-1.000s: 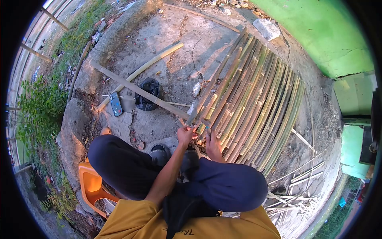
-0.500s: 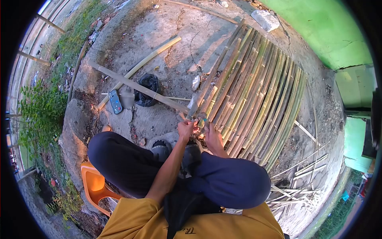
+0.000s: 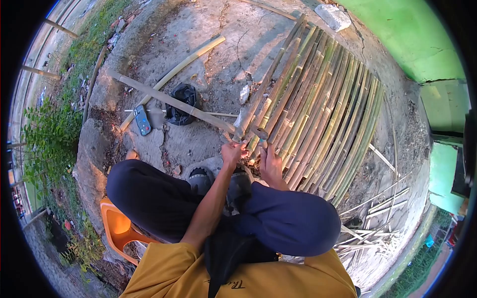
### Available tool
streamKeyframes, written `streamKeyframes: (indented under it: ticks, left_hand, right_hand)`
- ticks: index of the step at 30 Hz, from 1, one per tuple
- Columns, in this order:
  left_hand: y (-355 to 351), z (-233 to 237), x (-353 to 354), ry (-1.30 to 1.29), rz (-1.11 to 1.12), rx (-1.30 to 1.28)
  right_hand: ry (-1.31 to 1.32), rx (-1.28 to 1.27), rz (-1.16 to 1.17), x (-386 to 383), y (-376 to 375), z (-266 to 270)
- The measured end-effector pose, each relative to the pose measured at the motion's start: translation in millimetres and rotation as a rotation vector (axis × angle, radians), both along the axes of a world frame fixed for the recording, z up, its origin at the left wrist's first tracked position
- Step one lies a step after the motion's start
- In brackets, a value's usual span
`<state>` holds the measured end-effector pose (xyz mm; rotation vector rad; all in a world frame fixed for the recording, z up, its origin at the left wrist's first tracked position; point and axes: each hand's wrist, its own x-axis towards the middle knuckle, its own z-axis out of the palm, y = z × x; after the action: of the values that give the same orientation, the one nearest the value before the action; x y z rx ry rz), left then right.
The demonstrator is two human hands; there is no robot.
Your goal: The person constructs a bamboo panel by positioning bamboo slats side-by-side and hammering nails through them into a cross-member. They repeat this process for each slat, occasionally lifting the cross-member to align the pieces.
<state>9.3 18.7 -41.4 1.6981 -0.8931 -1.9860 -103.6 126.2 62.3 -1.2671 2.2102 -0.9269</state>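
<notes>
My right hand [image 3: 271, 164] is wrapped round the handle of a hammer [image 3: 260, 132], its head just right of the near end of the outermost bamboo strip [image 3: 268, 79]. Close beside it, my left hand [image 3: 233, 155] has its fingers pinched together at that end. Whatever sits between those fingertips is too small to make out. A long flat bamboo slat [image 3: 171, 100] runs from the upper left to this same spot and meets the strip just above my left fingers. Further bamboo strips [image 3: 323, 109] lie side by side to the right.
A black plastic bag [image 3: 183, 99] and a phone [image 3: 142, 120] lie on the concrete at left, near another bamboo piece [image 3: 191, 60]. An orange plastic chair [image 3: 117, 223] stands by my left knee. Thin bamboo offcuts [image 3: 382, 213] are scattered at right. A white block [image 3: 333, 17] lies near the green wall [image 3: 397, 35].
The hammer has lifted away from the strip's end, and my right hand has shifted slightly up and right. My left hand stays pinched at nearly the same place.
</notes>
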Motion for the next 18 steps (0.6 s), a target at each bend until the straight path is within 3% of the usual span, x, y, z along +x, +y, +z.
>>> streamKeyframes:
  ticks: [4, 6, 8, 11, 14, 16, 18]
  left_hand:
    - [1, 4, 0, 0.010, -0.003, -0.016]
    - [1, 7, 0, 0.019, 0.008, -0.035]
    - [-2, 6, 1, 0.025, 0.022, -0.048]
    - [2, -4, 2, 0.016, 0.004, -0.021]
    - [1, 1, 1, 0.019, 0.003, -0.031]
    - [2, 8, 1, 0.012, 0.009, -0.044]
    - [1, 15, 1, 0.006, 0.007, -0.059]
  right_hand:
    - [-0.012, 0.030, -0.043, 2, 8, -20]
    - [0.070, 0.289, 0.077, 2, 1, -21]
    - [0.002, 0.328, 0.046, 1, -2, -8]
    - [-0.111, 0.036, -0.042, 3, 3, -4]
    - [-0.131, -0.038, -0.092, 5, 5, 4]
    - [-0.079, 0.032, -0.057, 0, 8, -20]
    - [0.051, 0.257, 0.081, -1, 9, -28]
